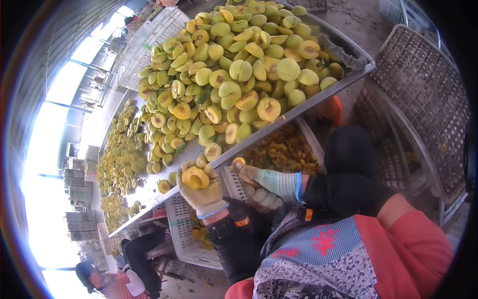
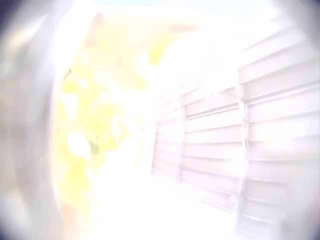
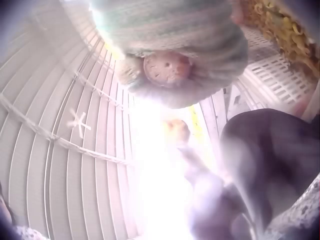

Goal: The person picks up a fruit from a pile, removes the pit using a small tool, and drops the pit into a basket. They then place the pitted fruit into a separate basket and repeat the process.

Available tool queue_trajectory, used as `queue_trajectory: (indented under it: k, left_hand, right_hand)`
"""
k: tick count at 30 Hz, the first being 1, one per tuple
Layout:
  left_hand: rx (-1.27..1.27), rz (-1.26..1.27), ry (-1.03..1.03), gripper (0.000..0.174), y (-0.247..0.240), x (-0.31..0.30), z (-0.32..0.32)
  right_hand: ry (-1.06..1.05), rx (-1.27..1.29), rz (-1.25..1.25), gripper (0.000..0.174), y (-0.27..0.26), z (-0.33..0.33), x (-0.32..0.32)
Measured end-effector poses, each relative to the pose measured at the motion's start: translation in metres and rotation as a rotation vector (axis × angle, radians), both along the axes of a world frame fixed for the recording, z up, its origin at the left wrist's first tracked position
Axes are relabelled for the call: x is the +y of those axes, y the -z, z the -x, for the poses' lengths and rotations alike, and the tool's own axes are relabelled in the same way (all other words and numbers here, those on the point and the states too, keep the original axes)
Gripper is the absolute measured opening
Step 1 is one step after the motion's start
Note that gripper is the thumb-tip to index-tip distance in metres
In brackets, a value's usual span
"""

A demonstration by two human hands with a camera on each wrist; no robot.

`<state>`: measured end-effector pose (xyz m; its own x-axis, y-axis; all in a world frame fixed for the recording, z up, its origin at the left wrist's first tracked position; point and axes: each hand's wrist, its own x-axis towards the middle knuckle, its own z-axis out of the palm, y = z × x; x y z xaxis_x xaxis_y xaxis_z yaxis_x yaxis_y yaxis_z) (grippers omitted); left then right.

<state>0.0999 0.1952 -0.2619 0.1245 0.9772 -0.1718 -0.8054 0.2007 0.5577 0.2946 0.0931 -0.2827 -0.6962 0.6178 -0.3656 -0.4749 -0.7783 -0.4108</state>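
One cut fruit (image 1: 193, 178) is being cradled in the palm of a gloved left hand (image 1: 204, 194), just beside the near edge of a metal tray (image 1: 294, 113), its yellow flesh being turned upward. The fingers of that hand are being kept curled about it. Close by, a small round piece (image 1: 238, 163) with a dark middle is being pinched between the thumb and fingers of the right hand (image 1: 269, 187), in a striped glove; whether flesh, stone or tool end is being shown cannot be told. The two hands are being held apart, over the side of the tray. A heap (image 1: 239, 74) of green-yellow fruit, much of it split, is being borne by the tray, and browner halves (image 1: 122, 154) are being spread farther along it. Beneath the edge, orange-brown scraps (image 1: 286, 149) are being held in one crate (image 1: 231, 182) and yellow pieces (image 1: 201, 231) in another (image 1: 184, 244). Beyond, a second person (image 1: 117, 284) is being seen seated at lower left. By all signs, the parting or coring of single fruit is being done; care is being called for next in letting the pinched piece go and setting the cradled fruit down without bruising, its proper place being left unshown.
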Motion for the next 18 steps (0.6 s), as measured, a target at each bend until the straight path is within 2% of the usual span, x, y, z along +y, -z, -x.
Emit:
queue_trajectory:
  k: [2,4,5,7,9,11,13,16,18]
  left_hand:
    - [0.181,-0.017,-0.268,0.031,-0.002,0.008,0.051]
    - [0.949,-0.017,-0.746,0.045,-0.007,0.013,0.08]
    - [1.092,0.119,-0.738,0.056,-0.016,0.015,0.088]
    - [1.437,0.137,-0.798,0.057,-0.033,0.013,0.075]
    - [1.456,-0.028,-0.466,0.058,-0.048,0.016,0.033]
    - [1.606,-0.38,-0.214,0.06,-0.015,0.053,0.018]
    - [1.879,-0.567,-0.06,0.055,0.005,0.081,-0.016]
    - [2.307,-0.574,-0.088,0.043,0.024,0.095,-0.059]
    - [2.173,-0.634,-0.112,0.04,0.034,0.115,-0.049]
  right_hand:
    - [0.061,0.112,0.266,0.057,0.026,0.003,0.011]
    - [0.103,0.039,0.252,0.056,0.015,0.0,0.009]
    - [0.123,0.001,0.248,0.055,0.008,-0.001,0.007]
    - [0.214,-0.091,0.191,0.051,0.0,0.003,0.01]
    - [0.288,-0.242,0.182,0.05,0.001,0.011,0.016]
    - [0.274,-0.33,0.044,0.051,-0.004,0.009,0.017]
    - [0.264,-0.414,-0.059,0.052,0.0,0.006,0.018]
    - [0.277,-0.517,-0.099,0.055,0.006,0.001,0.022]
    - [0.313,-0.571,-0.044,0.051,-0.012,-0.005,0.02]
